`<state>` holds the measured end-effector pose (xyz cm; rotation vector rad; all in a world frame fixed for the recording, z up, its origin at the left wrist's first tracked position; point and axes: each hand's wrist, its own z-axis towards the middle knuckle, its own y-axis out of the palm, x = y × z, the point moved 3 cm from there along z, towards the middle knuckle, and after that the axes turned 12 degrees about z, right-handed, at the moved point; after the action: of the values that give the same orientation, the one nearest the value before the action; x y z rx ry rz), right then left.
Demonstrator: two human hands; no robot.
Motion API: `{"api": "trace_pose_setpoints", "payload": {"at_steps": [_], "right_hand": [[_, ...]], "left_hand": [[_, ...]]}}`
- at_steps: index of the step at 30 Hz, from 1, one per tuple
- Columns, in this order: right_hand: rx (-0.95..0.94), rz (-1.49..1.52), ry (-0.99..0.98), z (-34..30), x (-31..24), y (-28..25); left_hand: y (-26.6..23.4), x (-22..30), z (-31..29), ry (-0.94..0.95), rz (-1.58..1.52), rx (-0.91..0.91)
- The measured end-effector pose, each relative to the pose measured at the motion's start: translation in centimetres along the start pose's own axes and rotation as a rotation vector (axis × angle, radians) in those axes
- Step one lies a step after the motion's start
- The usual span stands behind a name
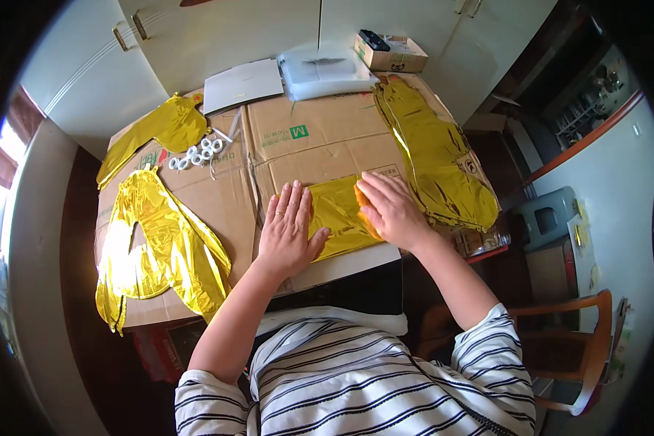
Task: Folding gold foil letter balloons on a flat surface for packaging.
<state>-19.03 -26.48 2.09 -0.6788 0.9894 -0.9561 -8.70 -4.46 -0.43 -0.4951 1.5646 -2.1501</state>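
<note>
In front of me a folded gold foil balloon (336, 207) lies flat as a rectangle on the cardboard, a white sheet (356, 267) showing under its near edge. My left hand (289, 225) rests flat across its left end, fingers stretched out and holding nothing. Over its right part, my right hand (392, 209) grips an orange pad (368, 218) and presses it to the foil. Most of the pad is hidden under the palm, so I cannot tell whether it is cloth or sponge.
Flat gold balloons lie at the near left (149, 232), far left (160, 131) and in a pile at right (436, 152). White ribbon rolls (196, 154) sit left of centre. A white board (243, 85), clear plastic bags (323, 76) and a small box (392, 54) line the back.
</note>
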Motion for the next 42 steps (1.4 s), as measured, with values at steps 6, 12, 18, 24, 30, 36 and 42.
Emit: {"api": "trace_pose_setpoints", "payload": {"at_steps": [6,12,18,24,30,36,42], "right_hand": [[-0.130,-0.083,0.007,-1.1,1.3,0.5],[-0.162,-0.074,0.074,-0.6,1.1,-0.3],[-0.210,-0.080,-0.018,2.2,-3.0,2.1],[-0.281,-0.087,0.099,0.2,-1.2,3.5],[-0.270,-0.118,0.098,-0.3,-1.1,3.5],[-0.292,-0.141,0.117,-0.2,-1.1,3.5],[-0.269,-0.144,0.109,0.0,-1.6,3.3]], "left_hand": [[-0.4,-0.1,-0.1,0.019,-0.020,-0.050],[-0.5,0.1,-0.1,0.018,0.002,-0.079],[-0.4,0.0,-0.2,0.040,0.025,-0.049],[-0.6,0.2,0.0,0.045,0.002,-0.043],[-0.5,-0.3,-0.3,0.063,0.001,-0.032],[-1.8,-2.9,-1.0,0.097,0.094,-0.141],[-4.4,-6.5,-2.2,-0.010,0.044,-0.193]]}}
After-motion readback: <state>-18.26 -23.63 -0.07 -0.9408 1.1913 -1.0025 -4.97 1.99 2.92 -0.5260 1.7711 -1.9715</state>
